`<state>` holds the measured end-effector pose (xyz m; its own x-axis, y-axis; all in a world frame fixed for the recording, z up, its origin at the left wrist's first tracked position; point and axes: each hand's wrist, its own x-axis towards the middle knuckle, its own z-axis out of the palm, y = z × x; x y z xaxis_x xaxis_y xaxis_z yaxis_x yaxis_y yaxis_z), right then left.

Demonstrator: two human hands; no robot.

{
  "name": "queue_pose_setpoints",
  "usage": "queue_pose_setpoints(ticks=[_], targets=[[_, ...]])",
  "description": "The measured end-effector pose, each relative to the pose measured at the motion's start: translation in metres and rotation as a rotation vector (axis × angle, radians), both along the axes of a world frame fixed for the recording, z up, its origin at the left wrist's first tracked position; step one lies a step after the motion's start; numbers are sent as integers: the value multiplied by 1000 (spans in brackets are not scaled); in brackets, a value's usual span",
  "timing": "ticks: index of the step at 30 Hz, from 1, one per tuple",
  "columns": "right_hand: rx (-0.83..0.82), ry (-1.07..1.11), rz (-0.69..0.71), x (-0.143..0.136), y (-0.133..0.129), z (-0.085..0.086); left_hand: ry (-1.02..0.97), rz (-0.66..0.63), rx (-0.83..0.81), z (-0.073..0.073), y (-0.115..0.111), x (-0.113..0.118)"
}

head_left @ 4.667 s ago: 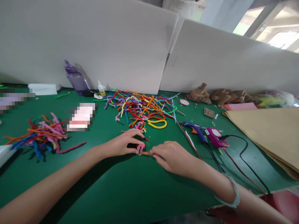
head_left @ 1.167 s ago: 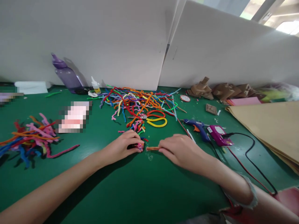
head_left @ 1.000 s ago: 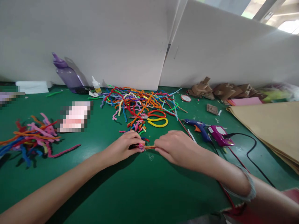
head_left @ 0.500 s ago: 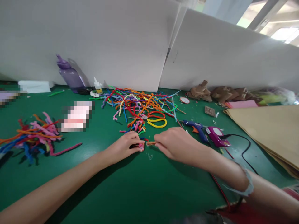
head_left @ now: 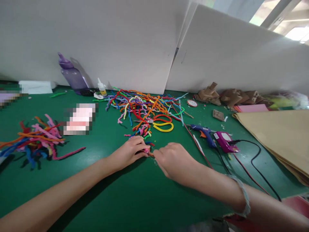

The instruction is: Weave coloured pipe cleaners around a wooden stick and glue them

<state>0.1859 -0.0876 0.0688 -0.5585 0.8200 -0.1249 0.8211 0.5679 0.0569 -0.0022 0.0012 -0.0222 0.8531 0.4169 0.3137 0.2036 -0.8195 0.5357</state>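
Between the fingertips of my left hand (head_left: 132,150) is a small pink piece (head_left: 146,150), mostly covered by the fingers. My right hand (head_left: 172,160) is closed on a thin brown stick (head_left: 151,155), whose tip meets the pink piece. Short fuzzy stem pieces (head_left: 144,130) lie just beyond my left hand. Behind them are scissors (head_left: 163,123) with red and yellow handles and a tangle of colourful fuzzy stems (head_left: 145,104).
More fuzzy stems (head_left: 36,138) and a blurred-out rectangle (head_left: 79,119) lie left. A purple bottle (head_left: 73,75) and glue bottle (head_left: 101,87) stand behind. At right are a blue glue gun (head_left: 205,133), purple box (head_left: 225,141), cables and brown paper (head_left: 277,132).
My right hand has moved down and left, bringing the stick against the pink piece. A white strip and a cable beside the glue gun have come into view. My left hand has barely moved.
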Motion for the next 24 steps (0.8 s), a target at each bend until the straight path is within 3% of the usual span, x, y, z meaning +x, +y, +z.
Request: queue_pose_setpoints(ticks=[5,9,17,24], targets=[[-61,-24,-66,3,19,23,36,24,-23,3,0,0],[-20,31,-135,14,27,34,35,43,-7,2,0,1],[-106,59,-89,2,36,23,-9,40,-25,1,-1,1],[-186,152,-107,17,51,28,5,53,13,1,0,0]])
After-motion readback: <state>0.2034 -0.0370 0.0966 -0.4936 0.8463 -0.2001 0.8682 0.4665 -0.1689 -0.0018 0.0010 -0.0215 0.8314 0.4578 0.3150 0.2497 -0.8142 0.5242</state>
